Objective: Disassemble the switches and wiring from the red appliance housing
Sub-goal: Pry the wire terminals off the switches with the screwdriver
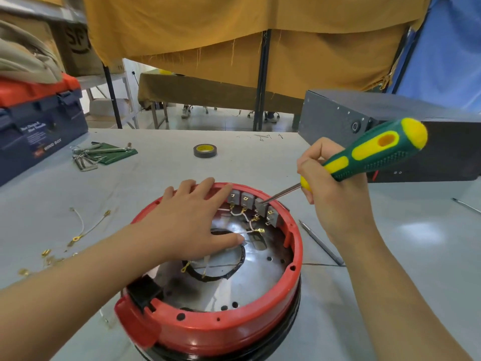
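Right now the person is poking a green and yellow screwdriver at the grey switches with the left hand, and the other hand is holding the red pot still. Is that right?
Not quite. The head view shows the right hand holding the green and yellow screwdriver, its tip at the grey switches. It is the left hand that rests on the red housing, holding it still.

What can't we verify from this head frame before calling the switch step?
Head view, the only one:
- Screwdriver tip at the third switch: too small to tell whether it sits in a screw or a clip.
- Housing floor and wires under the left hand: hidden by the hand.
- Right hand fingers: partly covered by the handle.
- Toolbox label: blurred.
- Loose terminals on the table: too small to count.
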The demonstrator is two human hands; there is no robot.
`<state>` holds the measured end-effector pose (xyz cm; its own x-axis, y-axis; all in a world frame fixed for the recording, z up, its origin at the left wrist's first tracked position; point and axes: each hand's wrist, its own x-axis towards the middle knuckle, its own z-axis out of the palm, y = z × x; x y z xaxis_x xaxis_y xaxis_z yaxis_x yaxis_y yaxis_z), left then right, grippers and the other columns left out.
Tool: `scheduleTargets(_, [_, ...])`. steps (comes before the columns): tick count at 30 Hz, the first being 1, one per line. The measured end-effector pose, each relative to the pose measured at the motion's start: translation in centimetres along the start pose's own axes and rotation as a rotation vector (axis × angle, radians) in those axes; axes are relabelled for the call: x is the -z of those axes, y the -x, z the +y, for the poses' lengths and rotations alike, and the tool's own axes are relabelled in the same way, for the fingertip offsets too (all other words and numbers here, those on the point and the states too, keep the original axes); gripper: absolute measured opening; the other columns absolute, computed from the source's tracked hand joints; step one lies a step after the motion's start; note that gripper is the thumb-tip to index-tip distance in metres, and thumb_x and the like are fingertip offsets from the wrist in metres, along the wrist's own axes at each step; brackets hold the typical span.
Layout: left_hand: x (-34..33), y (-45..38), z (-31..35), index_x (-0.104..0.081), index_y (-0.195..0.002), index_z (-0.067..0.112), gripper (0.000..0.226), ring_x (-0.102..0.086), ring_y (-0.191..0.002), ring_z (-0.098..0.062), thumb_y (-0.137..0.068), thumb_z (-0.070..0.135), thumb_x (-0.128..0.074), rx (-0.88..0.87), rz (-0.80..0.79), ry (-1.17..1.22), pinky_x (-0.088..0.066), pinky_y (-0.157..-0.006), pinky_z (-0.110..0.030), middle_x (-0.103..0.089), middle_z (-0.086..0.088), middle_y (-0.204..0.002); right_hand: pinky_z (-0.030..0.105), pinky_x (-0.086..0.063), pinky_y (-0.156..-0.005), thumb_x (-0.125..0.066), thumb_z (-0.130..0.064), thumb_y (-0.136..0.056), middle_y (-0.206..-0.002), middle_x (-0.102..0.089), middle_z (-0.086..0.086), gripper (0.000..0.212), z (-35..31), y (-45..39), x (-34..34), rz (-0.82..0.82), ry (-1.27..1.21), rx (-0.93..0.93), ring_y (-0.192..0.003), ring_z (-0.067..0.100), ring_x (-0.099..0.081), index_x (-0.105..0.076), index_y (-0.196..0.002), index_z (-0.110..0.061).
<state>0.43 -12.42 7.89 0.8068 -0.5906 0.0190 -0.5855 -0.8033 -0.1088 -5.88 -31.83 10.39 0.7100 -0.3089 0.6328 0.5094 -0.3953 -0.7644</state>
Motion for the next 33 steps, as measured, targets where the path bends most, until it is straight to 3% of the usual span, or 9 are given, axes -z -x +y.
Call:
scheduleTargets(4, [-0.1,-0.7,-0.7,0.003,-0.148,0.042,0.098,-0.006,-0.145,-0.023,-0.066,0.090,-0.022,-0.075,-0.001,0.060,-0.014,-0.116,-0.049,-0.002,0.006,-0.158,0.013,-0.029,-0.047,-0.053,-0.014,-0.075,-0.047,-0.037,-0.007,0.021,0.0,0.0,-0.1,0.011,0.050,0.028,-0.046,0.008,-0.035,-0.041,-0.060,-0.007])
scheduleTargets(9, [0.3,-1.1,-1.6,-0.005,-0.147,0.046,0.087,-0.010,-0.142,-0.015,-0.075,0.077,-0.044,-0.196,0.010,0.146,-0.014,-0.117,-0.038,-0.005,0.013,-0.155,0.013,-0.028,-0.046,-0.051,-0.012,-0.075,-0.051,-0.034,0.001,0.023,-0.3,0.1,-0.4,0.037,0.090,0.045,-0.049,0.008,-0.031,-0.040,-0.063,0.004])
scheduleTargets(12, [0.2,-1.1,-1.7,-0.010,-0.145,0.047,0.084,-0.012,-0.140,-0.012,-0.076,0.075,-0.049,-0.241,0.019,0.189,-0.014,-0.116,-0.035,-0.009,0.014,-0.154,0.010,-0.028,-0.047,-0.053,-0.006,-0.079,-0.052,-0.035,0.001,0.022,-0.4,0.2,-0.6,0.025,0.111,0.049,-0.049,0.007,-0.033,-0.041,-0.061,0.000])
scheduleTargets(18, [0.6,-1.6,-1.4,-0.012,-0.143,0.049,0.082,-0.027,-0.132,-0.020,-0.073,0.080,-0.042,-0.223,0.009,0.185,-0.024,-0.111,-0.039,-0.019,0.011,-0.145,0.008,-0.030,-0.048,-0.052,-0.010,-0.077,-0.051,-0.038,-0.004,0.020,-0.6,0.4,-1.0,-0.024,0.146,0.100,-0.048,0.004,-0.039,-0.043,-0.059,-0.010])
scheduleTargets(21, [-0.3,-1.7,-0.7,-0.002,-0.144,0.052,0.083,-0.023,-0.135,-0.025,-0.076,0.080,-0.039,-0.197,0.050,0.102,-0.020,-0.113,-0.047,-0.014,0.007,-0.148,0.008,-0.031,-0.049,-0.052,-0.010,-0.077,-0.052,-0.041,-0.001,0.018,-0.6,0.7,-1.2,-0.055,0.188,0.129,-0.050,0.004,-0.041,-0.045,-0.061,-0.006])
scheduleTargets(29, [-1.0,-1.6,-0.8,0.000,-0.144,0.052,0.081,-0.018,-0.137,-0.022,-0.077,0.077,-0.038,-0.205,0.133,0.097,-0.019,-0.112,-0.043,-0.012,0.006,-0.150,0.006,-0.032,-0.052,-0.053,-0.011,-0.080,-0.054,-0.042,-0.009,0.023,-0.4,1.0,-1.2,-0.132,0.218,0.203,-0.053,0.002,-0.045,-0.043,-0.062,-0.022])
scheduleTargets(33, [-1.0,-1.7,-0.8,0.002,-0.144,0.053,0.083,-0.018,-0.136,-0.022,-0.073,0.082,-0.031,-0.201,0.139,0.094,-0.019,-0.111,-0.043,-0.011,0.007,-0.150,0.006,-0.032,-0.053,-0.052,-0.010,-0.080,-0.056,-0.043,-0.009,0.023,-0.3,1.0,-1.2,-0.128,0.222,0.210,-0.054,0.001,-0.045,-0.043,-0.062,-0.021])
